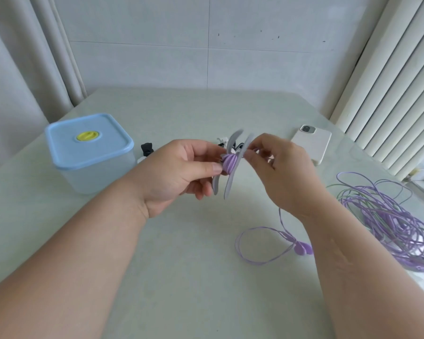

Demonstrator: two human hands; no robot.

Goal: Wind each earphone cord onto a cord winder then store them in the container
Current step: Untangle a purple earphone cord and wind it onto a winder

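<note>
Left hand [181, 172] and right hand [283, 172] reach in from the near edge of the worktop [181, 277] and meet above its middle. Between them they hold up a grey cord winder [230, 184]. The left hand pinches the winder, its thumb lying against the purple turns already wound on the core and its other fingers curled behind the left flange. The right hand has its fingertips pressed together on the earphone cord [262, 228] just beside the right flange, though motion blur softens the exact grip.

From under the right wrist the cord drops to the worktop. There it lies in a loose loop nearer than the hands, ending at the purple earbuds [303, 248].

Along the right edge sprawls a tangle of cords [389, 216], purple with a few greenish strands, well apart from the winder.

Toward the left edge, level with the hands, stands the container [96, 174]. It is clear-walled and closed by a blue lid [64, 143] with a yellow knob. A small black thing [146, 148] sits just beside its right wall, and more small black and white pieces [221, 141] show behind the winder, too hidden to tell.

Farther back on the right, a white phone [312, 145] lies face down near the far right corner.
</note>
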